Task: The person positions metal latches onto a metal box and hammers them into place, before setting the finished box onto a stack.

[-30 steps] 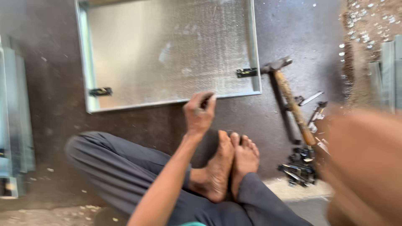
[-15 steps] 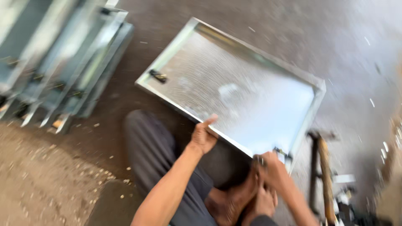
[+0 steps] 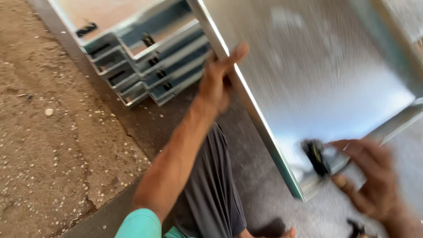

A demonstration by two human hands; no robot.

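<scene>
A large shiny sheet-metal tray panel (image 3: 317,83) with folded edges is lifted off the floor and tilted toward me. My left hand (image 3: 219,79) grips its left folded rim, thumb over the edge. My right hand (image 3: 368,178) holds the panel's lower corner, next to a small black hinge (image 3: 315,156) fixed to the rim. The picture is motion-blurred. I sit on the floor, grey trouser leg (image 3: 211,189) below the panel.
A stack of several similar metal tray panels (image 3: 150,57) with black hinges lies at the upper left. Bare sandy ground (image 3: 57,132) with small pebbles spreads to the left. A dark object (image 3: 357,228) lies at the bottom right on the grey floor.
The panel lay flat on the floor before; both hands have taken its edge and raised it, tilting it up. The view has swung left toward the stacked panels.
</scene>
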